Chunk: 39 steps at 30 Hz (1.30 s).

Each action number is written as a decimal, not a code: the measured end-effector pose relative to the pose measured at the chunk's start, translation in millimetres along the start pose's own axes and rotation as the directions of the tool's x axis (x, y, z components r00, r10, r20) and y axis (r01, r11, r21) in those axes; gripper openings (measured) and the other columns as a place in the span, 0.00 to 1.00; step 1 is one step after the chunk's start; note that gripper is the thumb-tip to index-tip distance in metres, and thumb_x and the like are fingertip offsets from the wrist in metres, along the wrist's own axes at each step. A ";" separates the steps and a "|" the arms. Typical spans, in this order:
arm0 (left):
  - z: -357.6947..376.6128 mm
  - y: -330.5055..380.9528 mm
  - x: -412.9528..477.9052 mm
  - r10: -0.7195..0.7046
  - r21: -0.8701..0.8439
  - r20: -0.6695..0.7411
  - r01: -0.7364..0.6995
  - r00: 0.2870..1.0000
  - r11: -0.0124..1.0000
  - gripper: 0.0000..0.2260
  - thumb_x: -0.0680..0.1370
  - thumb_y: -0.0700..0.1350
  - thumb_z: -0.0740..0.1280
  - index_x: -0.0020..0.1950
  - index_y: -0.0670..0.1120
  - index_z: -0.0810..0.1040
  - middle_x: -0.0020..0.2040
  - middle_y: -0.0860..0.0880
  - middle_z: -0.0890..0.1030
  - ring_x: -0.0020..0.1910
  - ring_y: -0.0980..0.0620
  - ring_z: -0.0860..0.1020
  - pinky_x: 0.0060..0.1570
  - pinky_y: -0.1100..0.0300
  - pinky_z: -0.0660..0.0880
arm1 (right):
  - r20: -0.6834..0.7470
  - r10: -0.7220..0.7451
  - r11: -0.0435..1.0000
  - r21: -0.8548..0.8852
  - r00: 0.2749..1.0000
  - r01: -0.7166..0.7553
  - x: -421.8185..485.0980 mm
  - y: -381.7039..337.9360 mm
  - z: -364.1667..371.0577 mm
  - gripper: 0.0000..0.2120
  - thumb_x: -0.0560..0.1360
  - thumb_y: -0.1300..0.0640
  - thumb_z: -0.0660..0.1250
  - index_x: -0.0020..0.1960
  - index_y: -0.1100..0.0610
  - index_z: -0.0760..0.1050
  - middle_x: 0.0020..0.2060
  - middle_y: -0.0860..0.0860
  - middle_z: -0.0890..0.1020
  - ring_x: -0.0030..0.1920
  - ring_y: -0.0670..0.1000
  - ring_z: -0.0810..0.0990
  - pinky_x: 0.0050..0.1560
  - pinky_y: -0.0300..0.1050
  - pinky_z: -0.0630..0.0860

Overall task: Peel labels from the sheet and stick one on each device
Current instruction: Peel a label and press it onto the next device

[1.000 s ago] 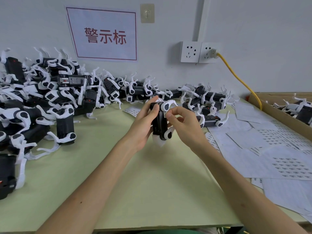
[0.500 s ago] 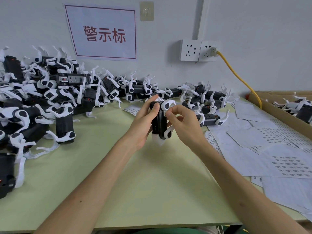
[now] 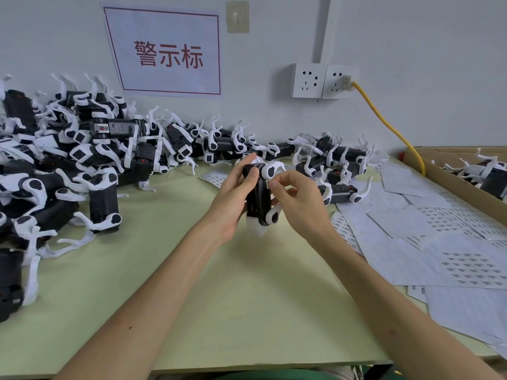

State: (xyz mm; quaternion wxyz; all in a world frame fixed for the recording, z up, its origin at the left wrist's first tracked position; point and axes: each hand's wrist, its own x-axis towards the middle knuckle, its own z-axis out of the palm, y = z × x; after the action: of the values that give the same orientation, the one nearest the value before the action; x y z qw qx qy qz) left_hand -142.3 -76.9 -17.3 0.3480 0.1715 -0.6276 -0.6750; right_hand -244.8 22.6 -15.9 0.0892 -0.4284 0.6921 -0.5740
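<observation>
Near the middle of the frame, the left hand [image 3: 230, 200] wraps around a black and white device [image 3: 256, 200] and holds it upright above the green table [image 3: 247, 297]. The right hand [image 3: 300, 208] pinches the device's right edge near the top, with its thumb tip right by a small white label [image 3: 267, 184]. More devices lie in a big pile [image 3: 82, 160] on the left. White label sheets [image 3: 439, 242] are spread on the right, beside a cardboard box [image 3: 450, 185].
</observation>
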 end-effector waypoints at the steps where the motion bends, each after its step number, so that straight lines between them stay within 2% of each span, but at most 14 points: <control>1: 0.1 -0.1 0.0 0.000 0.001 -0.004 0.000 1.000 1.000 0.18 0.86 0.48 0.61 0.76 0.56 0.71 0.63 0.56 0.83 0.62 0.56 0.80 0.58 0.61 0.77 | -0.003 0.000 1.000 -0.002 1.000 0.000 -0.1 0.1 0.0 0.05 0.82 0.57 0.66 0.47 0.55 0.78 0.44 0.49 0.83 0.40 0.50 0.84 0.43 0.43 0.77; 9: 1.4 -0.7 -0.7 0.002 0.007 -0.010 -0.002 1.000 1.000 0.18 0.86 0.49 0.61 0.76 0.56 0.71 0.64 0.56 0.82 0.64 0.55 0.80 0.59 0.61 0.76 | -0.024 -0.003 1.000 -0.007 1.000 0.003 -1.5 0.7 0.8 0.05 0.82 0.57 0.67 0.48 0.55 0.79 0.43 0.47 0.83 0.39 0.49 0.84 0.44 0.44 0.77; 15: 1.8 -1.5 0.0 0.009 0.019 -0.025 -0.009 1.000 1.000 0.17 0.86 0.48 0.61 0.75 0.57 0.71 0.61 0.58 0.83 0.63 0.56 0.80 0.66 0.57 0.75 | -0.042 -0.012 1.000 -0.014 0.999 0.011 -1.2 0.8 1.4 0.05 0.81 0.57 0.67 0.47 0.54 0.78 0.43 0.47 0.83 0.38 0.47 0.83 0.38 0.37 0.75; 19: 1.9 -1.9 0.0 0.007 0.025 -0.034 -0.006 0.999 1.000 0.17 0.86 0.48 0.62 0.75 0.58 0.71 0.63 0.55 0.82 0.67 0.51 0.78 0.70 0.51 0.73 | -0.054 -0.013 1.000 -0.009 0.998 0.013 -1.4 1.1 1.7 0.06 0.81 0.57 0.67 0.45 0.53 0.78 0.43 0.47 0.83 0.38 0.47 0.83 0.36 0.34 0.74; 25: 3.3 -2.1 -1.0 0.010 0.041 -0.033 -0.008 0.999 0.999 0.18 0.86 0.48 0.61 0.76 0.58 0.71 0.60 0.58 0.83 0.63 0.54 0.80 0.65 0.55 0.75 | -0.064 -0.001 1.000 0.005 0.998 0.001 -1.3 2.0 2.7 0.05 0.81 0.56 0.68 0.48 0.55 0.79 0.44 0.48 0.84 0.39 0.49 0.84 0.34 0.32 0.72; 27: 3.3 -2.3 -1.1 0.006 0.046 -0.037 -0.005 0.999 0.999 0.17 0.86 0.48 0.61 0.75 0.58 0.71 0.60 0.57 0.83 0.63 0.53 0.80 0.65 0.54 0.75 | -0.068 -0.001 1.000 0.002 0.998 0.001 -1.5 2.3 2.9 0.05 0.81 0.56 0.68 0.47 0.55 0.79 0.44 0.48 0.84 0.40 0.50 0.84 0.34 0.32 0.72; 30: 3.4 -2.6 -1.2 0.003 0.045 -0.043 -0.001 0.999 0.999 0.17 0.86 0.49 0.62 0.74 0.59 0.71 0.64 0.54 0.81 0.67 0.49 0.78 0.71 0.49 0.73 | -0.072 0.007 1.000 -0.003 0.997 -0.007 -1.9 2.9 2.9 0.05 0.81 0.56 0.68 0.47 0.55 0.78 0.44 0.48 0.84 0.40 0.50 0.84 0.34 0.32 0.72; 35: 3.2 -2.9 -1.8 0.004 0.046 -0.035 -0.003 0.999 0.999 0.17 0.86 0.49 0.62 0.75 0.58 0.71 0.66 0.52 0.81 0.68 0.47 0.78 0.72 0.46 0.72 | -0.081 0.008 1.000 0.001 0.997 -0.008 -1.0 3.4 3.1 0.05 0.81 0.56 0.68 0.46 0.55 0.78 0.43 0.48 0.84 0.40 0.49 0.84 0.35 0.33 0.73; 39: 2.5 -2.7 -2.5 0.009 0.051 -0.020 -0.008 1.000 0.999 0.18 0.86 0.48 0.62 0.76 0.57 0.70 0.67 0.50 0.80 0.68 0.46 0.78 0.72 0.46 0.71 | -0.078 0.011 0.999 0.033 0.997 -0.008 -0.5 5.1 2.4 0.06 0.80 0.58 0.69 0.44 0.55 0.79 0.42 0.49 0.85 0.40 0.51 0.85 0.41 0.43 0.78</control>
State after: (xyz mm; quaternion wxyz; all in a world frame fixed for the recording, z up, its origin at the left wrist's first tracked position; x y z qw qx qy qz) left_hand -142.9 -73.5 -20.0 0.3528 0.1845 -0.6416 -0.6555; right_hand -245.6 21.1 -21.3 0.0718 -0.4009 0.6876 -0.6011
